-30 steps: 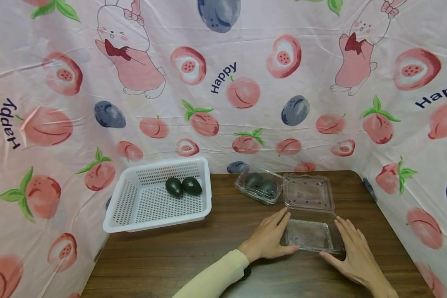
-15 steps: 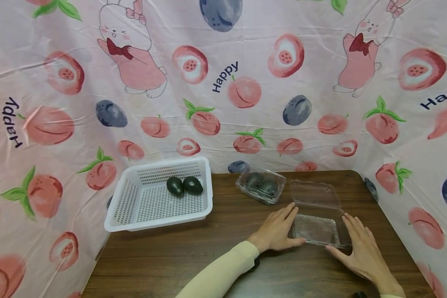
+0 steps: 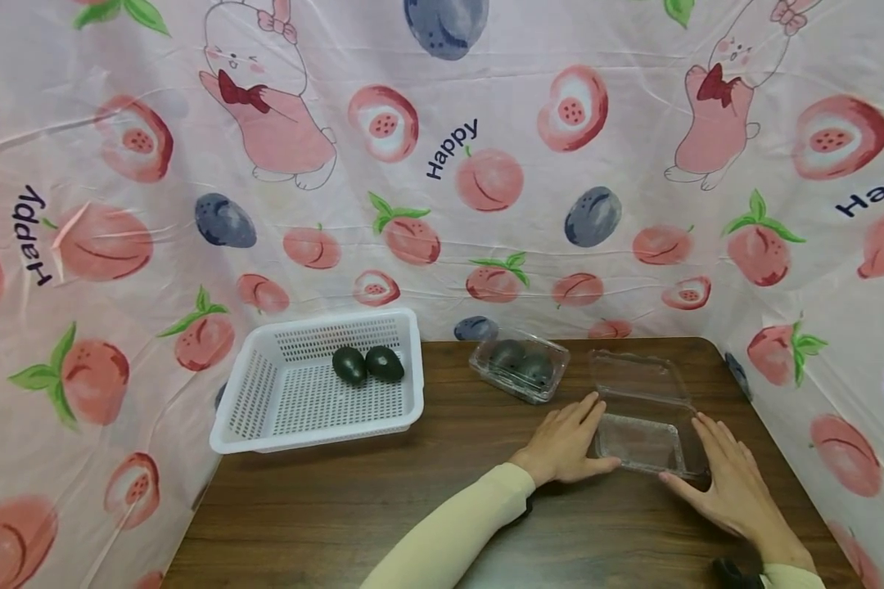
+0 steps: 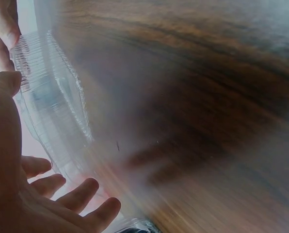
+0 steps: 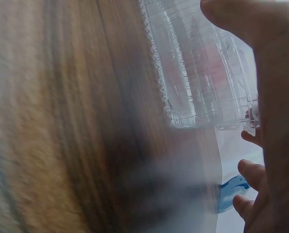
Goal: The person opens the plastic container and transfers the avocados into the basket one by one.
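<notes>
1. An open clear container (image 3: 639, 444) lies on the right of the worktop (image 3: 302, 515), lid (image 3: 639, 378) to the far side.
2. The left hand (image 3: 566, 446) touches its left side, the right hand (image 3: 735, 487) its right; both hands' fingers spread wide.
3. Far left of it, a closed box (image 3: 511, 388) encloses two dark fruits (image 3: 536, 370).
4. Farther left, a white basket (image 3: 302, 397) holds two avocados (image 3: 349, 366).

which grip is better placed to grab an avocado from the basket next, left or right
Left, most likely. The left grip is nearer the basket and avocados; the right grip is across the open box, so it would probably have to reach past box and left arm.
</notes>
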`<state>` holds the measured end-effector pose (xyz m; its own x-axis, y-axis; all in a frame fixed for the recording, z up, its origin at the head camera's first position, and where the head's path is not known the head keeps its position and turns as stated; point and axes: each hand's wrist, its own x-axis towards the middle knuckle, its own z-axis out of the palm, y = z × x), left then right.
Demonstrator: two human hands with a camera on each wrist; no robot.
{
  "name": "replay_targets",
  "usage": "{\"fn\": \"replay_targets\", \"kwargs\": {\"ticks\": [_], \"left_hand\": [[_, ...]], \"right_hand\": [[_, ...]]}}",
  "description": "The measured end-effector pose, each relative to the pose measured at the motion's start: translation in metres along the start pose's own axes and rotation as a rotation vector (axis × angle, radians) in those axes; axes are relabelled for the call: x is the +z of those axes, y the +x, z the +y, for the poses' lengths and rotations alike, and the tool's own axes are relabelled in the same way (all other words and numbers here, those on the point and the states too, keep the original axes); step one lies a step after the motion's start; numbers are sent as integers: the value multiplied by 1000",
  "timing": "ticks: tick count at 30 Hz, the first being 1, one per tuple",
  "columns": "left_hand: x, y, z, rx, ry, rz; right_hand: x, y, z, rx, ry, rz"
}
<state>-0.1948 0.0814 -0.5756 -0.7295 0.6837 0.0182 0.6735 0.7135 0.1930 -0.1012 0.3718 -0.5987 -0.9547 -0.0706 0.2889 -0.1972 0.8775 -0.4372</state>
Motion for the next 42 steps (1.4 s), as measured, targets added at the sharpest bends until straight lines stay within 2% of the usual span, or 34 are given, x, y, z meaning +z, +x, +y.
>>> {"fn": "replay_targets", "kwargs": {"ticks": [8, 21, 29, 42], "left_hand": [[-1, 11, 5, -32, 16, 12], [-2, 25, 14, -72, 59, 3], [-4, 31, 14, -71, 116, 13], [-7, 29, 15, -75, 47, -7]], "right_hand": [[-8, 9, 6, 43, -14, -44], [-18, 19, 15, 59, -50, -84], [-20, 21, 16, 53, -61, -80], [-21, 19, 14, 51, -61, -59]]}}
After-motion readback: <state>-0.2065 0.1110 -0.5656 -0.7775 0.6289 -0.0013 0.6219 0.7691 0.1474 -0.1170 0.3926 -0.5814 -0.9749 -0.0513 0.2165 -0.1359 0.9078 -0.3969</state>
